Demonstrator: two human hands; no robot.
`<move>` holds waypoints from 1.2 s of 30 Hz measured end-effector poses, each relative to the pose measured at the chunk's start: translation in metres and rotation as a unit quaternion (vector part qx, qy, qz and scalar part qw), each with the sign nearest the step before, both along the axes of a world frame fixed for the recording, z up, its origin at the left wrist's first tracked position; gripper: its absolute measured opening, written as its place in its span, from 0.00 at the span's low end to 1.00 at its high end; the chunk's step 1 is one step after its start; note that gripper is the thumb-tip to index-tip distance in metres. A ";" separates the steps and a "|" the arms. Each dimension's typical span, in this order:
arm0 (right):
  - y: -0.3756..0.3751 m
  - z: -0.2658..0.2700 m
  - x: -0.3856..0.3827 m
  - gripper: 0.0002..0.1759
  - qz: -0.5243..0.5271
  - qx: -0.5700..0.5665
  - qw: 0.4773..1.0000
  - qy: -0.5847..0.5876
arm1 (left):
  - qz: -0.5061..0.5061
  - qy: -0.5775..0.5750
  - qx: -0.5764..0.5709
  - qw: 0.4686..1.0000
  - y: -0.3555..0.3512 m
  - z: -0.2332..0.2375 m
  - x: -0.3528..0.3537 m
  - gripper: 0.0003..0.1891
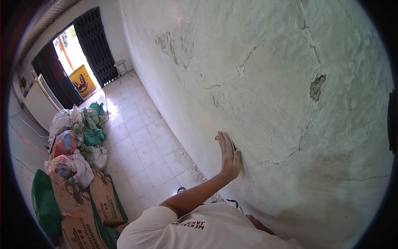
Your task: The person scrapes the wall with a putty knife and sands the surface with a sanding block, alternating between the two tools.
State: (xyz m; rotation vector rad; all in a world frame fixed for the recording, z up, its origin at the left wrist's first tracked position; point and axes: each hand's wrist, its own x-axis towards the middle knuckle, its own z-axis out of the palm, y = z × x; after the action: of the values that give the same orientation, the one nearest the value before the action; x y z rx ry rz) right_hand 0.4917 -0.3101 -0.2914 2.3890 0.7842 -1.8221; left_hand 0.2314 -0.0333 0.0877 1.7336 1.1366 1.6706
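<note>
My left hand (227,154) reaches across to the pale plastered wall (273,112), its fingers close together and pointing up along the surface. Under the fingers, between them and the wall, shows the edge of a thin flat pad (230,140), light with a dark rim; its kind is mostly hidden by the hand. Near the hand, a crack runs through the plaster. Of my right arm only a bit of forearm (259,224) shows beyond my white shirt (207,228); the right hand is hidden.
Several tied plastic bags (66,143) and printed cardboard boxes (78,203) line the left side. Debris (198,170) lies along the wall's foot on the tiled floor (141,149). A stool (120,63) stands near the folding gate (94,43), with a yellow box (82,79) at the doorway.
</note>
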 end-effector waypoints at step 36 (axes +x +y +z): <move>0.237 0.113 -0.210 0.14 -0.064 0.146 0.987 0.008 | 0.032 -0.050 0.000 0.998 0.257 0.006 -0.191 0.37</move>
State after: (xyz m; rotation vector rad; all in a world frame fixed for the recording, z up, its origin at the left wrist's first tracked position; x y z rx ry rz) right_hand 0.2821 -0.0729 -0.1779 2.6619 0.9830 -1.8920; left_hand 0.0400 0.2235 0.0933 1.6095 1.1570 1.7761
